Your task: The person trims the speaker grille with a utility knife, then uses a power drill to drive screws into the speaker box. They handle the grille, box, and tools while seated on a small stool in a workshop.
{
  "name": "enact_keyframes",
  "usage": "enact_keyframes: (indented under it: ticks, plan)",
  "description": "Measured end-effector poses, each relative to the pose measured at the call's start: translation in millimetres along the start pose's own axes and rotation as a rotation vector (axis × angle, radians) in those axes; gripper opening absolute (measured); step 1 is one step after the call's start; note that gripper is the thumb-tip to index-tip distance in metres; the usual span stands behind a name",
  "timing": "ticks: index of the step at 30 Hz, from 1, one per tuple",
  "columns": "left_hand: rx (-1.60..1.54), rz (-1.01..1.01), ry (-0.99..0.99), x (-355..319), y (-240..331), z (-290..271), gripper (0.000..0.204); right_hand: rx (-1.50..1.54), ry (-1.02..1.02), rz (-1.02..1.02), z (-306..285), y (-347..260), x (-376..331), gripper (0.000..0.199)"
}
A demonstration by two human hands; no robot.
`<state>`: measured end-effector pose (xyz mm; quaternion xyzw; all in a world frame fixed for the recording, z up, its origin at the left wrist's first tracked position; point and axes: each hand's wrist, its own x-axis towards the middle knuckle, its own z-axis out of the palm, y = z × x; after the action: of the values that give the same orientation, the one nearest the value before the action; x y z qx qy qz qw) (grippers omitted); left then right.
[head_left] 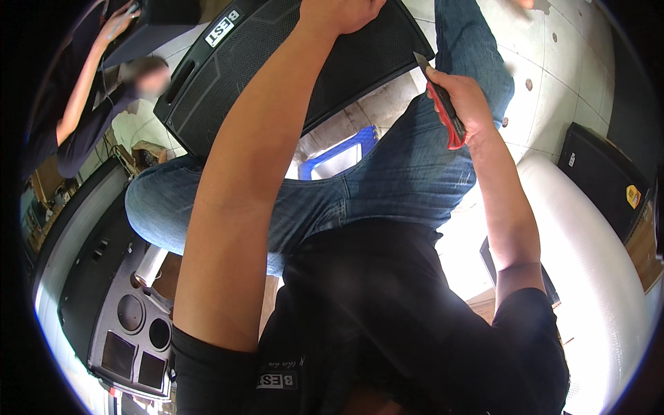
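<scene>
Trimming seems underway: right hand (465,100) grips the knife (446,116) by the speaker (363,66); left hand (349,12) curls, hold unclear; next stroke likely needs steadying

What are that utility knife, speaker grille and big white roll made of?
Utility knife: handle likely plastic, from its smooth black-and-red shape; blade apparently metal, being thin and grey. Speaker grille: probably perforated metal, matte black, by its fine mesh. White roll: perhaps plastic wrap, by its gloss.
</scene>
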<state>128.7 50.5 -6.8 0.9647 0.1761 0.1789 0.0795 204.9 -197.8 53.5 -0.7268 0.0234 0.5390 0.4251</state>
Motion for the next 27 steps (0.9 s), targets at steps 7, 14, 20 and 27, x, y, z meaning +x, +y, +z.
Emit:
enact_keyframes:
  ticks: [7,14,20,27]
  plan:
    - [-0.024,-0.009,-0.012,0.2,-0.4,0.5,0.026,-0.009,0.051,-0.003,2.9,0.5,-2.5,0.034]
    - [0.004,-0.002,-0.014,1.1,2.0,1.4,0.026,-0.027,0.067,-0.042,-0.1,7.6,2.9,0.034]
    - [-0.011,-0.001,0.011,-0.9,0.7,0.8,0.026,-0.209,0.012,-0.096,-16.7,2.7,13.4,0.036]
    - [0.002,0.008,0.021,-1.2,1.3,1.0,0.025,-0.373,-0.106,-0.125,-39.5,-8.2,28.9,0.039]
